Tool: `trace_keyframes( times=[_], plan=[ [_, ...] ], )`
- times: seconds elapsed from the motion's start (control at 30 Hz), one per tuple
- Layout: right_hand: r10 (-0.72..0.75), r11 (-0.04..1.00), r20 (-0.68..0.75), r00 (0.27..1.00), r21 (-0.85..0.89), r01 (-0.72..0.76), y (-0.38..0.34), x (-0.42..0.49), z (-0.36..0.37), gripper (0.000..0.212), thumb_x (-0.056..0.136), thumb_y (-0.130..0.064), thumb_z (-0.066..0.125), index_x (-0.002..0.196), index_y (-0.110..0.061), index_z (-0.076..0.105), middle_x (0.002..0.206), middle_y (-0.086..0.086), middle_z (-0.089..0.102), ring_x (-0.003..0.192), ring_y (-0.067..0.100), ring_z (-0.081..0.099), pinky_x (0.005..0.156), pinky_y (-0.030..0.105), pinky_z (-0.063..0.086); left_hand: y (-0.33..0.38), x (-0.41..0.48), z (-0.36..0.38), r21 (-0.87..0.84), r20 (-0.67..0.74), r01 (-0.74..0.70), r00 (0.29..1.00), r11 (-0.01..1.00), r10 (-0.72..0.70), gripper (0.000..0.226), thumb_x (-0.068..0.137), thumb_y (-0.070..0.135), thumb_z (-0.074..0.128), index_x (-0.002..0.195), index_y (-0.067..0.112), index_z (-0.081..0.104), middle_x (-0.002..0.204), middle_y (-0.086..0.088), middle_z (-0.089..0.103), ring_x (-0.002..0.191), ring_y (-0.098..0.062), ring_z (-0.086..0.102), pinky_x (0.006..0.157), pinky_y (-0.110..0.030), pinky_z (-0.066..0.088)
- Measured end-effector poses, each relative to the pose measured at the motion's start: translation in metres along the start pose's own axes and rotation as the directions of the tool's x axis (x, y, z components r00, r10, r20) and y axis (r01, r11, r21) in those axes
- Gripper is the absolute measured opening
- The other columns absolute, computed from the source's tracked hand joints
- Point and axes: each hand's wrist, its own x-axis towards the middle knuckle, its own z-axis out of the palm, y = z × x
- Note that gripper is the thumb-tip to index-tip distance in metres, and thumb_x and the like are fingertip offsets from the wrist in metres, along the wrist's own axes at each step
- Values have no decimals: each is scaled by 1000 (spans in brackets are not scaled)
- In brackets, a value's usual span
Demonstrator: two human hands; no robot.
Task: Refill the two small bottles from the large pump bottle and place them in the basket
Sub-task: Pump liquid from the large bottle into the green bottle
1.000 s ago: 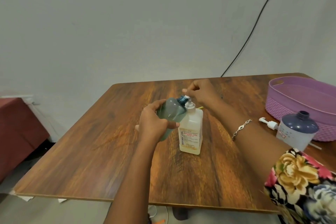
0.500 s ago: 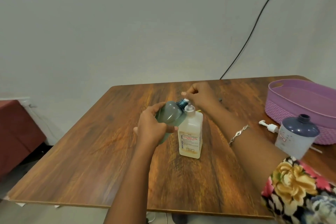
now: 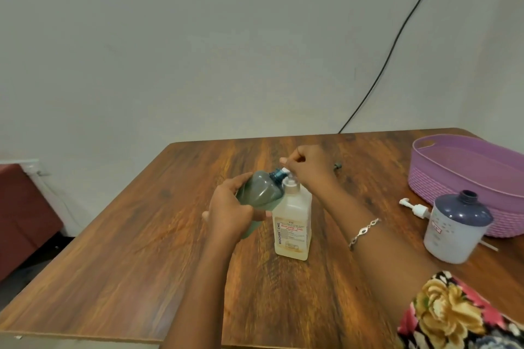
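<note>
My left hand wraps around the small greenish bottle, tilted so its blue neck meets the white spout. My right hand curls over the pump head, gripping it and hiding most of it. Below that hand the large pump bottle stands on the table. Its label reads "BIOCHER CHG", with the finer print too blurred to read. Further right, the second small bottle stands uncapped, its red tag unreadable. A loose pump lies beside it, before the purple basket, which the frame edge cuts off.
</note>
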Motion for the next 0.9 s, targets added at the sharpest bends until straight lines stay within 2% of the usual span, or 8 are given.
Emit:
trace_keyframes(
  times=[0.1,0.23,0.3,0.37,0.43,0.57,0.77,0.9],
  plan=[
    [4,1000,8,1000,11,-5,4,1,3,29,84,-18,64,59,-15,51,63,-3,55,68,12,57,57,16,39,0,-1,1,-3,3,12,1000,1000,-12,80,49,2,87,121,25,60,114,5,61,109,-20,54,97,-51,41],
    [16,1000,24,1000,-3,-16,-7,4,-5,26,83,-18,66,61,-13,54,62,-6,57,56,-2,52,53,16,36,7,-2,-3,-17,-8,1,1000,1000,-2,79,48,2,87,118,27,61,114,5,62,108,-21,54,97,-53,39],
    [21,1000,36,999,2,-21,-12,5,-8,25,82,-17,67,60,-12,55,65,-6,59,59,-3,53,51,16,38,10,-2,-5,10,-20,-13,1000,1000,13,79,48,3,87,119,28,61,113,7,61,107,-20,54,97,-52,39],
    [19,1000,31,999,3,-19,-11,5,-6,27,83,-14,65,59,-13,52,70,0,63,70,5,61,63,26,50,8,-1,-5,17,-16,-13,1000,1000,14,80,48,4,87,120,26,60,114,7,61,108,-20,53,97,-52,40],
    [19,1000,31,999,16,-20,-5,3,-2,30,84,-11,64,57,-14,50,73,4,65,82,12,65,75,32,54,3,-2,-3,-5,0,11,1000,1000,-11,81,47,3,87,120,25,60,115,5,61,108,-20,54,97,-51,41],
    [-11,1000,23,1000,-27,12,3,0,0,29,84,-15,64,58,-15,51,60,-5,55,58,3,54,61,22,43,0,-5,-1,-21,30,31,999,999,-30,78,48,1,86,119,23,61,114,4,62,108,-20,55,96,-51,42],
    [18,997,58,998,-73,-14,-15,6,-10,24,84,-18,65,63,-11,54,64,-6,57,56,1,52,50,16,38,10,-3,-5,-78,47,19,999,997,-15,75,52,-6,82,118,20,59,113,2,59,107,-20,53,93,-45,47],
    [-18,999,-12,1000,-32,18,-7,-2,-1,30,84,-14,65,58,-14,49,62,-3,57,60,4,54,58,21,44,3,-1,-4,-78,62,20,998,997,-16,72,52,-8,82,116,18,60,108,5,60,103,-17,54,79,-31,46]
  ],
)
